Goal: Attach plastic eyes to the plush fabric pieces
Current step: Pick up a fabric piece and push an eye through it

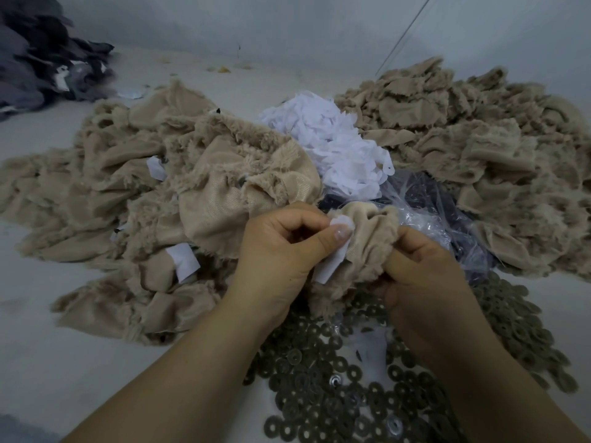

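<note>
Both hands (351, 254) on plush piece (367, 247)

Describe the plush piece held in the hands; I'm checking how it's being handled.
The beige plush piece is small, crumpled, with a smooth woven backing facing up and fuzzy pile along its edges. The left hand pinches a white paper piece against it with the thumb; the right hand grips its right edge. It is held above the metal washers.

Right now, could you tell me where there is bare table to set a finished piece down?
Bare table lies near left, below the left tan pile, and far back behind the white scraps. Washers crowd the near right.
</note>
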`<state>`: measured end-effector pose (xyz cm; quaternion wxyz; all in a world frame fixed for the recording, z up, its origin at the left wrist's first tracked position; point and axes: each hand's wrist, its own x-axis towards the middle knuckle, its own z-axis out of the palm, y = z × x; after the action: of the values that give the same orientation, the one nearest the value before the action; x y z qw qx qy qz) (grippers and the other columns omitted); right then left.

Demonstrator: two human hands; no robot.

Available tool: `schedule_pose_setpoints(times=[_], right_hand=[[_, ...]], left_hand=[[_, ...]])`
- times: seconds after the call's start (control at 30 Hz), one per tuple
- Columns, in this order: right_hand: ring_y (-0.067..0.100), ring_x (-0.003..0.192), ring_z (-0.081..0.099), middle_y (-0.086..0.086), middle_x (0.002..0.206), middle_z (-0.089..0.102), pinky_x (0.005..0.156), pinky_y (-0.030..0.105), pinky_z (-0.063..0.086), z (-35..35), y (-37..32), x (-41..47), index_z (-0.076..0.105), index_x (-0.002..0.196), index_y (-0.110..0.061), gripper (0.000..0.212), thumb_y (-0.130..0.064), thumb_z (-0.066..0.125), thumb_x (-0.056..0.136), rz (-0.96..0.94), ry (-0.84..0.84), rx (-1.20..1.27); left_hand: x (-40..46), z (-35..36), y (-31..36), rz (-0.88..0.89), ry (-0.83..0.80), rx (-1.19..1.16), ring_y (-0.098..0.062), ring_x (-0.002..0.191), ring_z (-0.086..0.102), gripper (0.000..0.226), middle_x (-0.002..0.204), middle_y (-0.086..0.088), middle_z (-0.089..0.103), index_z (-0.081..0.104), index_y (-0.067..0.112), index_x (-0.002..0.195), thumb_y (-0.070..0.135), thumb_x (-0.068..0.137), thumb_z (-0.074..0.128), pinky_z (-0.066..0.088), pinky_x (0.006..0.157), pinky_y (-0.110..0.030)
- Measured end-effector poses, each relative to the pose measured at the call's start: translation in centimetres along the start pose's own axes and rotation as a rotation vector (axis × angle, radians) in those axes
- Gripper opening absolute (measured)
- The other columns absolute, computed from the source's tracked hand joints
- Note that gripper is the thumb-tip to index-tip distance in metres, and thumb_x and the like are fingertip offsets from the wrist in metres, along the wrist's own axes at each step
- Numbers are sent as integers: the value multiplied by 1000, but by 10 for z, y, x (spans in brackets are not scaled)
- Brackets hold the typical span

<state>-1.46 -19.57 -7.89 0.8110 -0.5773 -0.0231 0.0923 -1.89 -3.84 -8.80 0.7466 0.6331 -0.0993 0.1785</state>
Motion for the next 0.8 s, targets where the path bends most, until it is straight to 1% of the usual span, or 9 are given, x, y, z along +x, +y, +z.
schedule_pose_setpoints(times=[0.1, 0.17, 0.23, 0.3, 0.4, 0.5, 0.57, 0.7, 0.8], right_hand=[[28, 95, 75, 12, 101, 77, 72, 28, 61, 3, 1, -1, 80, 96, -19, 41, -30, 81, 56, -2, -57, 1], [26, 93, 76, 12, 99, 78, 71, 26, 60, 6, 5, -1, 81, 92, -22, 40, -31, 82, 52, 12, -86, -7], [25, 91, 76, 12, 97, 78, 70, 25, 60, 6, 8, -1, 82, 89, -22, 34, -26, 79, 56, 27, -76, 14], [27, 93, 75, 14, 99, 77, 70, 26, 60, 4, 9, 0, 81, 93, -18, 29, -19, 73, 65, 53, -50, 55], [30, 95, 75, 17, 101, 77, 71, 27, 60, 3, 10, 1, 79, 98, -11, 30, -16, 72, 69, 57, -25, 76], [30, 94, 75, 16, 99, 77, 72, 28, 60, 3, 10, 0, 80, 96, -15, 33, -21, 75, 65, 2, -23, 42], [29, 94, 75, 14, 98, 78, 72, 28, 61, 3, 10, -1, 81, 94, -17, 29, -21, 73, 66, -26, -25, 36], [28, 92, 76, 12, 96, 78, 72, 29, 61, 3, 12, 0, 81, 93, -18, 26, -18, 74, 68, -60, 15, -36], [30, 96, 75, 14, 99, 77, 77, 34, 62, 2, 15, 2, 79, 98, -15, 24, -12, 73, 75, -47, 37, -33]], left_hand=[[0, 0, 1, -2, -3, -6, -15, 70, 63, 18, 74, -6, 68, 73, 0, 76, 17, 74, 75, 51, 66, -23], [0, 1, 2, -5, -14, 4, -15, 71, 63, 19, 75, -6, 68, 73, 1, 76, 20, 71, 77, 52, 68, -23], [-1, 2, 2, -14, -22, 2, -15, 72, 64, 21, 75, -6, 69, 73, 1, 76, 20, 71, 78, 53, 69, -23], [-1, 2, 1, -19, -35, -2, -15, 72, 64, 20, 75, -6, 69, 73, 1, 77, 20, 71, 78, 53, 69, -23], [-3, 2, 1, -20, -48, 17, -15, 70, 65, 16, 74, -5, 69, 74, 4, 74, 19, 73, 78, 54, 67, -24], [-4, 4, 0, -4, 3, 71, -29, 70, 66, 14, 75, -12, 70, 74, 10, 73, 22, 72, 81, 57, 66, -36], [-5, 5, -1, 21, 45, 103, -38, 72, 65, 11, 75, -14, 70, 74, 13, 74, 18, 74, 83, 58, 67, -41], [-5, 6, -1, 18, 88, 120, -35, 70, 67, 5, 73, -9, 71, 75, 16, 74, 17, 75, 80, 58, 65, -40], [-5, 6, -1, 59, 103, 129, -35, 67, 65, 6, 71, -9, 70, 74, 14, 74, 14, 78, 78, 57, 63, -38]])
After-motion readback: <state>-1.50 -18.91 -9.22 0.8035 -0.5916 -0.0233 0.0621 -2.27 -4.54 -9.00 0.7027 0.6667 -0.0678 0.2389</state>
